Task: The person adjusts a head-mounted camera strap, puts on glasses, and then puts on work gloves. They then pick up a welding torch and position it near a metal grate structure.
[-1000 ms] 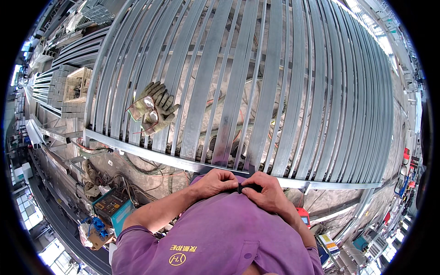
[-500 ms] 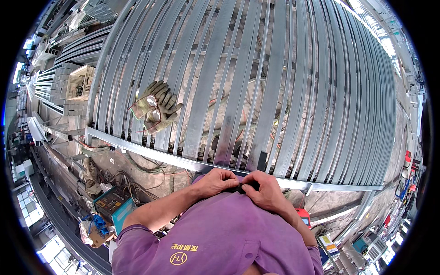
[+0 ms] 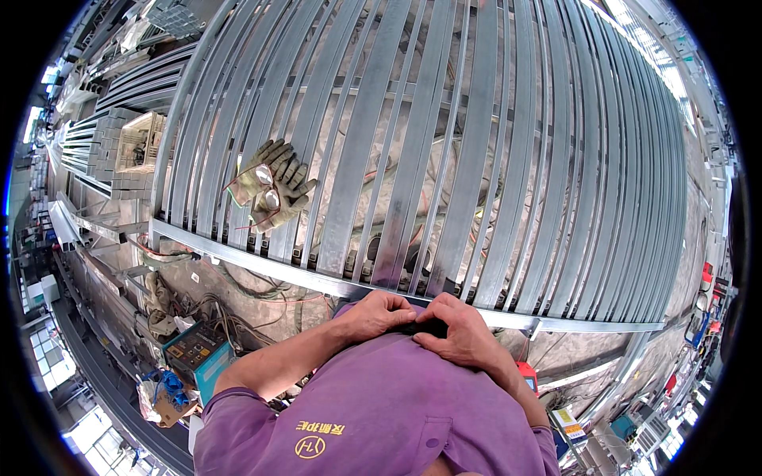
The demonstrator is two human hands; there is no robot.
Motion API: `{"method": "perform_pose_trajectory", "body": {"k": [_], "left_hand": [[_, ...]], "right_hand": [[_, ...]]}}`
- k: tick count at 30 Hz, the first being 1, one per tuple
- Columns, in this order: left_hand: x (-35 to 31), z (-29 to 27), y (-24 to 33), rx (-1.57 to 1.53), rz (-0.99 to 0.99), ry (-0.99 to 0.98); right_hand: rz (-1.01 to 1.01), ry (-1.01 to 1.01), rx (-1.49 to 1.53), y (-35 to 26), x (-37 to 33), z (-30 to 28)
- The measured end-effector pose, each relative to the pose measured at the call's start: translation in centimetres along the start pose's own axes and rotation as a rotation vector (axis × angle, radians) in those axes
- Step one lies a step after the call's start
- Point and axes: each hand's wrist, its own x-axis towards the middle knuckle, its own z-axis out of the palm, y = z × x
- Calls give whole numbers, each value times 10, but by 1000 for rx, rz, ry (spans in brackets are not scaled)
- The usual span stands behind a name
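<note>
While both forearms (image 3: 294, 361) angle inward, the left hand (image 3: 376, 316) pinches a dark strip (image 3: 427, 326) at the far edge of the purple shirt (image 3: 369, 389); the right hand (image 3: 460, 332) curls beside it, grip unclear.

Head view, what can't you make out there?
- Head view: the dark item at the left hand and right hand; fingers hide much of it.
- Head view: far ends of the metal bars; upper edge cuts them off.
- Head view: contents of the crate; too small.
</note>
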Motion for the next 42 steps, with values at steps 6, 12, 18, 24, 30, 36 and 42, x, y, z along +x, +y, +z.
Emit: {"method": "perform_pose_trajectory", "body": {"k": [6, 12, 18, 24, 30, 36, 42], "left_hand": [[-7, 0, 0, 91, 48, 49], [-19, 1, 5, 210, 127, 62], [-22, -4, 10, 543, 274, 59], [-16, -4, 7, 694, 335, 56], [-11, -1, 4, 763, 396, 98], [-6, 2, 3, 863, 546, 109], [2, -3, 8, 1101, 923, 138]], "right_hand": [[31, 10, -14, 4, 2, 4], [48, 31, 49, 8, 4, 10], [49, 21, 24, 18, 4, 14], [136, -11, 7, 20, 6, 17], [207, -58, 12, 19, 9, 14], [322, -77, 20, -4, 11, 8], [224, 10, 21, 8, 11, 18]]}}
